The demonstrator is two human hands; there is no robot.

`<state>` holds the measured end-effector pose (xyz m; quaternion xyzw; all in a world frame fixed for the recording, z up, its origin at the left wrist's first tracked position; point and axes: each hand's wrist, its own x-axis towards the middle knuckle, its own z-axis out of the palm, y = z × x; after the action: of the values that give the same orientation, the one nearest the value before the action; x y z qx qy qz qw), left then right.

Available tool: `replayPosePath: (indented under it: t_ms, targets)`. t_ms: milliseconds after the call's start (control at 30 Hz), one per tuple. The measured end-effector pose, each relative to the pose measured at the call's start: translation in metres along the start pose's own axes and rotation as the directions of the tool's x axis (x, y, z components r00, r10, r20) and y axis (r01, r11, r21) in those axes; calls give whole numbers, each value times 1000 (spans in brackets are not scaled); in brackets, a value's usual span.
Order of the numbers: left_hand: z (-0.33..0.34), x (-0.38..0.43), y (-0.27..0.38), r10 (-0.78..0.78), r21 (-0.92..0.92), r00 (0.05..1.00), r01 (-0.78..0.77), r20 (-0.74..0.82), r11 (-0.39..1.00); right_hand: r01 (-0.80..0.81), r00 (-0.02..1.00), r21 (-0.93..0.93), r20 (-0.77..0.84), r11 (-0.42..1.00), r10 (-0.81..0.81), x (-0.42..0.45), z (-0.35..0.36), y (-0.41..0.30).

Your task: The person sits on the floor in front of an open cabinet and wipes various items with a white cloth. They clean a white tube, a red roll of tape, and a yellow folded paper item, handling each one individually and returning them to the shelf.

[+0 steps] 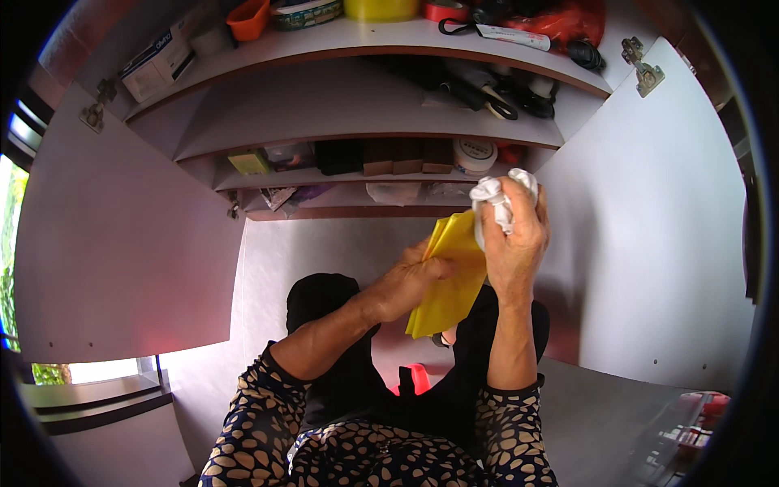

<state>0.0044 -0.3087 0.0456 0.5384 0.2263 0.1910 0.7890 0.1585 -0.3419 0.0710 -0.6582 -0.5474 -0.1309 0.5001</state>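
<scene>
My left hand (401, 283) grips a flat, folded yellow sheet or packet (455, 268), its thumb over the near face and its fingers behind. What the yellow thing is made of I cannot tell, though its surface is glossy. Beside its upper right edge, my right hand (517, 234) is closed around a crumpled white cloth (496, 198), which bulges out above and between the fingers. Cloth and yellow sheet meet or overlap there. Both hands are raised over my lap, in front of the cabinet's lower shelves.
An open cabinet has several shelves (365, 141) and swung-out doors at left (134, 243) and right (657, 231). The shelves hold a white round tub (475, 156), brown boxes (408, 159), a green box (248, 161), an orange container (248, 21) and a red bag (566, 27).
</scene>
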Motion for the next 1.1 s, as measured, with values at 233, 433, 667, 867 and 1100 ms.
replayPosePath:
  t_ms: [233,433,667,867,1100]
  targets:
    - [-13,-1,-2,79,111,997,-77,-8,991,147,981,208,93,967,-170,-17,-11,-22]
    - [-8,-2,-7,-8,-155,1000,6,-17,988,178,981,74,60,981,-182,-20,5,-11]
    - [-2,1,10,-120,-410,992,94,-37,907,-130,988,174,-58,976,142,-12,-3,8]
    - [5,8,10,-87,-465,996,62,-32,883,88,989,200,103,976,-110,-20,12,-8]
    - [-8,10,6,-53,-528,997,17,-53,849,60,925,377,328,924,-194,-29,8,-20]
